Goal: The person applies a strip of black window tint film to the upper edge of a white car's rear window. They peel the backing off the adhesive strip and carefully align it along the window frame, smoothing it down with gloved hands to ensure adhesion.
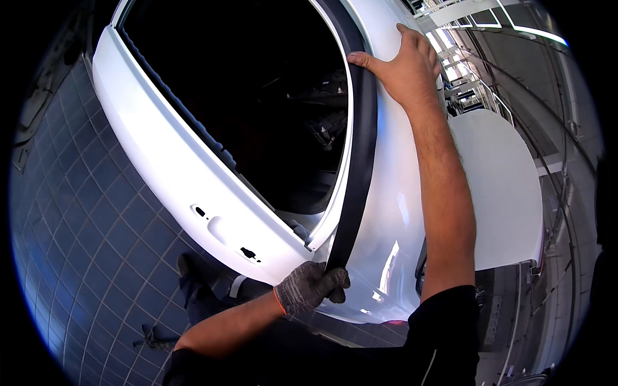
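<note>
**Both hands on a black strip (362, 141) beside a dark window opening (238, 83)**

At the near edge, a black sleeve (447, 315) covers the right upper arm. A little farther, the left hand (309, 286), in a grey knit glove with an orange cuff, has its fingers folded around the near end of the strip. Just left of this hand is the near end of a white door panel (187, 154), which bears a shallow handle recess (219, 227) between two small dark cutouts (the right one is the more jagged).

From the glove, the strip curves away to the far side, between the opening on its left and a glossy white body panel (396, 186) on its right. Well along it, the right hand (415, 71) is bare: its thumb rests on the strip, while its other fingers spread wide of the thumb over the body panel.

Dark tiles (96, 206) cover the floor at left. A pale, broad panel (499, 186) stands beyond the right forearm, and a bright lamp strip (541, 35) shines at far right.
</note>
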A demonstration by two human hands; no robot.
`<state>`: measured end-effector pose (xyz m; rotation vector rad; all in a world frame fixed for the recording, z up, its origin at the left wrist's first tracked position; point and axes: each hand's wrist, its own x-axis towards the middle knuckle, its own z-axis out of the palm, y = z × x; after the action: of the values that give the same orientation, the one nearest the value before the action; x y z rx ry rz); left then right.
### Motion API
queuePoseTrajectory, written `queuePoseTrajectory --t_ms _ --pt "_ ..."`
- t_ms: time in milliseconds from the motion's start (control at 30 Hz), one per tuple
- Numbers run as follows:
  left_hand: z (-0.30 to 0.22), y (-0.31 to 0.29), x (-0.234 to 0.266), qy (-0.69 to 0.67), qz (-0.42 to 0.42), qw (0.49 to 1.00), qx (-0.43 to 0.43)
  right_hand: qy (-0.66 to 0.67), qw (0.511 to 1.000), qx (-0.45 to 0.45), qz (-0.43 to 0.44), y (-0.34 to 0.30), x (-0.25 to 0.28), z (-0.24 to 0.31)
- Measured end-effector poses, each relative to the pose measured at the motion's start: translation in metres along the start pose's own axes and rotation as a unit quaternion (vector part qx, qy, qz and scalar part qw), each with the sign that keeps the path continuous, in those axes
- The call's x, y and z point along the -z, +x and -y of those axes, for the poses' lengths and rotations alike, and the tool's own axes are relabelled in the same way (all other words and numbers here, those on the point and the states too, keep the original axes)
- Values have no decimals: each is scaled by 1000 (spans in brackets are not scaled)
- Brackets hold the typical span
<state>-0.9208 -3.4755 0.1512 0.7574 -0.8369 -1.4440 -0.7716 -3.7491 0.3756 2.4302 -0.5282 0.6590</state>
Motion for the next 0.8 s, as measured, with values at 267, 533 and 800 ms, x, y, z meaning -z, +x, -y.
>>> queuePoseTrajectory --t_ms 267,533,800 --pt "10 22 8 -72 -22 996 54 55 998 0 31 -35 5 -7" --pt "31 40 19 -132 -20 990 49 55 996 39 63 -86 15 -8" --pt "45 49 13 -149 -8 989 5 16 999 42 -12 -16 1 -4"
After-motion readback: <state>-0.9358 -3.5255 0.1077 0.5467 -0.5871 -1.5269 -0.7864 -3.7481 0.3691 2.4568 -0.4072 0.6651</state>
